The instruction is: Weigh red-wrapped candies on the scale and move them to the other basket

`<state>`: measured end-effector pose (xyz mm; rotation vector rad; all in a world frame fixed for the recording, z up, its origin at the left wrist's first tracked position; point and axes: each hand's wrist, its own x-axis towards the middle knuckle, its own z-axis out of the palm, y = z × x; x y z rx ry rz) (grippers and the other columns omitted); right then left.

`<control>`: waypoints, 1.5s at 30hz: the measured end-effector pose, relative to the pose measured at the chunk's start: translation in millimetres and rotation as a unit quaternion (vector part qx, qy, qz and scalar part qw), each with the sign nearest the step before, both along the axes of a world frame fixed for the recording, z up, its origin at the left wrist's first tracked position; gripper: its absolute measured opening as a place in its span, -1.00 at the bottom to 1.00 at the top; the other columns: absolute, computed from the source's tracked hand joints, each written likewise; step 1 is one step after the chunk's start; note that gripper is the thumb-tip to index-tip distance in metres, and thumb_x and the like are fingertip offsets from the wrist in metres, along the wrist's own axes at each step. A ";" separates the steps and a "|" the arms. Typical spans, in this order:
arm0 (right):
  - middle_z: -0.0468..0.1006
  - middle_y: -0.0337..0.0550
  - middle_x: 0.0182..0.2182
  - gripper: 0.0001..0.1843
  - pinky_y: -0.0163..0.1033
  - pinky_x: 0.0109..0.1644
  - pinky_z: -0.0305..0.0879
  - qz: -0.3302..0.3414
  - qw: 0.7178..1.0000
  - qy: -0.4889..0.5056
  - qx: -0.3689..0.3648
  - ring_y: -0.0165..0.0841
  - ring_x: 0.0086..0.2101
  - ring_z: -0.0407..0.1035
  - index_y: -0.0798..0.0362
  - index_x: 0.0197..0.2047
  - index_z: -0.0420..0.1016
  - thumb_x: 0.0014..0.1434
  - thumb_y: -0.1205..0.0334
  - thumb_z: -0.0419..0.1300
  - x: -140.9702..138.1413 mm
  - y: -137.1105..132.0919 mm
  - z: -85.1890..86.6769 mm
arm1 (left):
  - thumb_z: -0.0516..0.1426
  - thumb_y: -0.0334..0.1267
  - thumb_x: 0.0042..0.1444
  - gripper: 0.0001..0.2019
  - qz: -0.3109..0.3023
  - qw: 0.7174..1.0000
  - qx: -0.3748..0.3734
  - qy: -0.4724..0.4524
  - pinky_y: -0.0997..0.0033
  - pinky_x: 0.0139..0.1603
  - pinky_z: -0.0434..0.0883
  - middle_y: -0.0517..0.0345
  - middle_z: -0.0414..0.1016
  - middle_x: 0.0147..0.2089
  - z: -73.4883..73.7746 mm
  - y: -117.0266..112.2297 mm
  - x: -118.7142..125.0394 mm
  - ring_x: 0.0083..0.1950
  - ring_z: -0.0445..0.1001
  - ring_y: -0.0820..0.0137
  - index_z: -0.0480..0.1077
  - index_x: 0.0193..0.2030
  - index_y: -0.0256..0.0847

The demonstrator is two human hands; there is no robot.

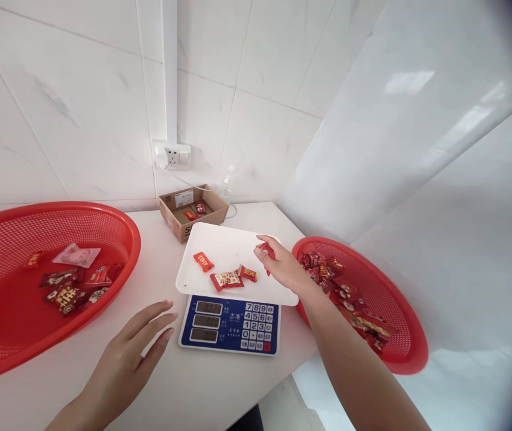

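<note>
A digital scale (229,326) with a blue keypad panel stands on the white table, topped by a white weighing tray (224,239). On the tray lie a small red packet (203,261), a larger red-and-white packet (226,281) and a small red-and-gold packet (248,273). Over the tray's right side, my right hand (282,263) is closed on a red wrapped snack (266,250). My left hand (132,347) hovers over the table left of the scale, fingers apart and holding nothing.
At the left sits a big red basket (134,239) with several packets inside. Another red basket (411,353), with many packets, is at the right beside the table edge. Behind the scale are a cardboard box (172,220) holding small packets, a clear bottle (226,182) and a wall socket (173,157).
</note>
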<state>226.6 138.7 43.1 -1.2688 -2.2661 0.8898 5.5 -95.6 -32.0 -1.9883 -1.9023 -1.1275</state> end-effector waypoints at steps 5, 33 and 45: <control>0.45 -0.08 0.04 -0.29 -0.10 0.15 0.21 -0.006 0.998 0.046 -0.038 -0.28 0.00 0.36 -0.05 0.32 0.08 0.22 -0.23 -0.06 -2.0 3.2 -9.3 | 0.00 -0.14 0.27 -0.75 0.005 1.000 -0.004 0.005 0.41 -0.04 0.53 0.02 0.53 0.01 1.0 -0.5 0.2 -0.03 0.56 0.33 0.45 -0.09 -0.12; -0.02 -0.20 0.37 -0.35 0.29 0.33 -0.47 0.323 0.917 -0.184 0.146 -0.08 0.36 -0.44 -0.15 0.31 0.17 0.25 -0.23 -0.09 -80.4 -33.9 -19.8 | 0.04 -0.20 0.24 -0.79 -0.022 1.000 -0.020 -0.001 0.47 -0.03 0.51 0.08 0.52 0.04 2.1 0.6 7.1 0.02 0.53 0.36 0.46 -0.08 -0.07; 0.18 0.03 0.29 -0.38 0.11 0.32 -0.06 0.029 0.986 -0.161 0.037 -0.06 0.28 0.01 -0.01 0.25 0.30 0.17 -0.06 0.13 26.2 -21.7 -6.9 | 0.02 -0.13 0.25 -0.76 0.008 0.999 -0.050 0.000 0.40 -0.03 0.52 0.08 0.52 0.04 -5.3 -7.8 -6.5 0.02 0.53 0.31 0.45 -0.06 -0.05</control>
